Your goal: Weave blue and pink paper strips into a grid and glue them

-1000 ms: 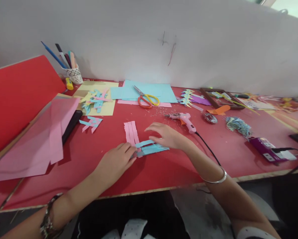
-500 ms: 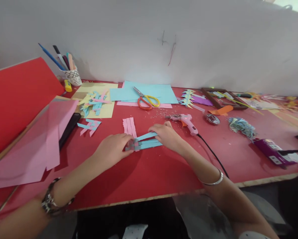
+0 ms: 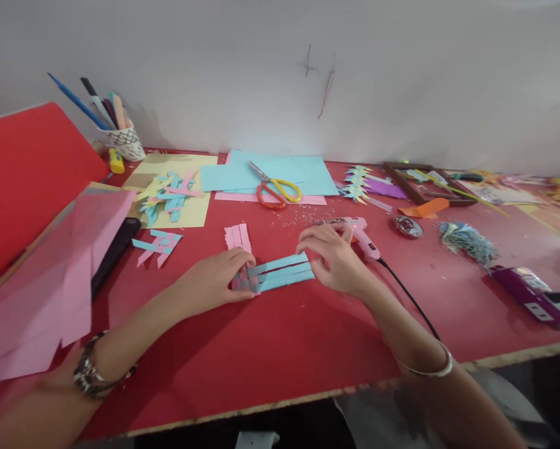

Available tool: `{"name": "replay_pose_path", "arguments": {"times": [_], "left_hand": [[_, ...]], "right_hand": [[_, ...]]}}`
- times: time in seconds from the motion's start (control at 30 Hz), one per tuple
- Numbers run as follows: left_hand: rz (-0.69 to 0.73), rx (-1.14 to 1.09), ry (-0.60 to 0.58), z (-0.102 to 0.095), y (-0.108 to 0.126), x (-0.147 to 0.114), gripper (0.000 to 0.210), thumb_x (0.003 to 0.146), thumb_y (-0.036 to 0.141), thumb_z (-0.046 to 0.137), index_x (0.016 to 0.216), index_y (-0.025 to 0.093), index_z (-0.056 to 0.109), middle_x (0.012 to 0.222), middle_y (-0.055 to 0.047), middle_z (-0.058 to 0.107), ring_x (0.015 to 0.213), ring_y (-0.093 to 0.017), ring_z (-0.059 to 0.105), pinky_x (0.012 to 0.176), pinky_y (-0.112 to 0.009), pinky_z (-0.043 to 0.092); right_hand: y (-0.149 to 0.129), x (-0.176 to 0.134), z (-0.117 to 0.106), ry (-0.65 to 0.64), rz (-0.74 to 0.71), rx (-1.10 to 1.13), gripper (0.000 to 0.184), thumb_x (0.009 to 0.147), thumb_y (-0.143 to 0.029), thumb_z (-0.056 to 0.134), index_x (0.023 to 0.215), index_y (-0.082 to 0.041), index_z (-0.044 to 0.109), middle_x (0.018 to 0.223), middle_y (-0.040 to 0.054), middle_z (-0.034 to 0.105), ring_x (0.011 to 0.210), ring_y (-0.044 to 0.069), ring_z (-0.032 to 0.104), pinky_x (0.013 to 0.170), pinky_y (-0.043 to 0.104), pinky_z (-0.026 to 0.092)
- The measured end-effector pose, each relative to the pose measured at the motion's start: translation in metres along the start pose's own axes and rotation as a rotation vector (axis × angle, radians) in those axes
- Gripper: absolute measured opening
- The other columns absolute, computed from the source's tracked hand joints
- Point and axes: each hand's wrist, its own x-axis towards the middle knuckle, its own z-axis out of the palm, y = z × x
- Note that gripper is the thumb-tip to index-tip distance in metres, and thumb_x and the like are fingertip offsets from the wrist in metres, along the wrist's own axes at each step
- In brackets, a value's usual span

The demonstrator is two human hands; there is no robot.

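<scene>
Blue paper strips [image 3: 287, 271] lie side by side on the red table, their left ends interlaced with pink paper strips [image 3: 237, 237]. Over the woven part is my left hand [image 3: 219, 274], its fingers and thumb closed on the paper and hiding some of the weave. My right hand [image 3: 333, 255] hovers by the right ends of the blue strips, fingers bent and apart from the thumb, with nothing visible between them. Just behind it sits a pink glue gun [image 3: 365, 240], partly covered by the hand.
Scissors [image 3: 273, 187] rest on blue sheets [image 3: 317, 171] at the back. To the left are a small woven piece [image 3: 158, 246], cut scraps [image 3: 170, 196] and pink sheets [image 3: 32, 299]. A wooden tray [image 3: 401, 184], tassel yarn [image 3: 469, 243] and purple power strip [image 3: 526, 293] stand right.
My right hand has let go of a raised blue strip and moved slightly right. The blue strips now lie flat. My left hand stays on the weave; the view has shifted a little.
</scene>
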Motion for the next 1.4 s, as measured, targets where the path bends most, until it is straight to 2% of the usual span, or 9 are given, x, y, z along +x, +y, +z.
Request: {"name": "replay_pose_path", "arguments": {"times": [0.07, 0.13, 0.3, 0.4, 0.67, 0.83, 0.93, 1.2, 1.4], "left_hand": [[-0.007, -0.021, 0.036, 0.006, -0.004, -0.001, 0.028, 0.074, 0.035, 0.057, 0.097, 0.019, 0.051, 0.091, -0.003, 0.057, 0.075, -0.017, 0.056, 0.062, -0.026, 0.042], [0.000, -0.005, 0.055, 0.010, -0.006, -0.002, 0.032, 0.075, 0.036, 0.056, 0.102, 0.019, 0.053, 0.093, -0.003, 0.056, 0.077, -0.018, 0.057, 0.062, -0.026, 0.043], [0.040, 0.066, 0.088, 0.014, -0.010, -0.003, 0.037, 0.078, 0.043, 0.051, 0.107, 0.020, 0.056, 0.095, -0.005, 0.055, 0.081, -0.020, 0.058, 0.062, -0.027, 0.044], [0.048, 0.063, 0.100, 0.014, -0.011, -0.003, 0.038, 0.079, 0.043, 0.050, 0.108, 0.020, 0.056, 0.096, -0.005, 0.056, 0.082, -0.020, 0.058, 0.062, -0.027, 0.044], [0.030, 0.068, 0.097, 0.013, -0.009, -0.003, 0.039, 0.079, 0.043, 0.051, 0.110, 0.020, 0.055, 0.096, -0.005, 0.056, 0.083, -0.021, 0.057, 0.064, -0.027, 0.044], [0.035, 0.067, 0.090, 0.013, -0.007, -0.003, 0.039, 0.079, 0.043, 0.052, 0.109, 0.018, 0.055, 0.094, -0.005, 0.055, 0.080, -0.020, 0.057, 0.065, -0.028, 0.044], [0.027, 0.075, 0.093, 0.013, -0.006, -0.003, 0.037, 0.079, 0.038, 0.053, 0.110, 0.019, 0.054, 0.093, -0.005, 0.054, 0.079, -0.019, 0.057, 0.063, -0.027, 0.043], [0.035, 0.053, 0.077, 0.013, -0.009, -0.003, 0.036, 0.079, 0.040, 0.052, 0.109, 0.021, 0.055, 0.098, -0.005, 0.055, 0.085, -0.020, 0.056, 0.064, -0.027, 0.044], [0.047, 0.070, 0.094, 0.013, -0.008, -0.003, 0.034, 0.079, 0.040, 0.053, 0.107, 0.021, 0.054, 0.094, -0.005, 0.055, 0.083, -0.019, 0.056, 0.063, -0.027, 0.043]], "right_hand": [[-0.007, 0.001, 0.004, 0.121, -0.004, 0.042, 0.033, 0.065, -0.003, 0.037, 0.085, -0.021, 0.057, 0.093, 0.0020, 0.062, 0.089, 0.016, 0.055, 0.090, 0.040, 0.020], [-0.013, 0.002, 0.011, 0.103, -0.015, 0.080, 0.034, 0.071, -0.007, 0.038, 0.095, -0.022, 0.057, 0.099, 0.0033, 0.062, 0.096, 0.017, 0.054, 0.093, 0.040, 0.019], [-0.021, 0.006, 0.030, -0.281, -0.041, 0.148, 0.036, 0.081, -0.019, 0.046, 0.116, -0.018, 0.050, 0.116, 0.0104, 0.055, 0.107, 0.022, 0.047, 0.089, 0.038, 0.028], [-0.023, 0.007, 0.033, -0.370, 0.000, 0.142, 0.034, 0.082, -0.022, 0.048, 0.116, -0.016, 0.051, 0.112, 0.0114, 0.054, 0.102, 0.022, 0.047, 0.083, 0.036, 0.033], [-0.019, 0.008, 0.035, -0.313, 0.063, 0.102, 0.021, 0.082, -0.022, 0.049, 0.101, -0.018, 0.058, 0.098, 0.0082, 0.055, 0.093, 0.021, 0.048, 0.080, 0.035, 0.034], [-0.025, 0.009, 0.037, -0.312, 0.056, 0.124, 0.032, 0.081, -0.018, 0.049, 0.113, -0.013, 0.051, 0.113, 0.0125, 0.051, 0.104, 0.022, 0.044, 0.084, 0.034, 0.034], [-0.029, 0.011, 0.038, -0.360, 0.074, 0.086, 0.031, 0.083, -0.016, 0.046, 0.113, -0.013, 0.052, 0.106, 0.0117, 0.054, 0.098, 0.022, 0.047, 0.079, 0.032, 0.034], [-0.029, 0.017, 0.037, -0.385, 0.084, -0.026, 0.021, 0.085, -0.015, 0.043, 0.098, -0.018, 0.060, 0.094, 0.0070, 0.058, 0.089, 0.019, 0.050, 0.073, 0.030, 0.025], [-0.029, 0.018, 0.037, -0.290, 0.019, -0.090, 0.022, 0.079, -0.007, 0.040, 0.088, -0.017, 0.058, 0.093, 0.0060, 0.061, 0.085, 0.018, 0.050, 0.079, 0.031, 0.020]]}}
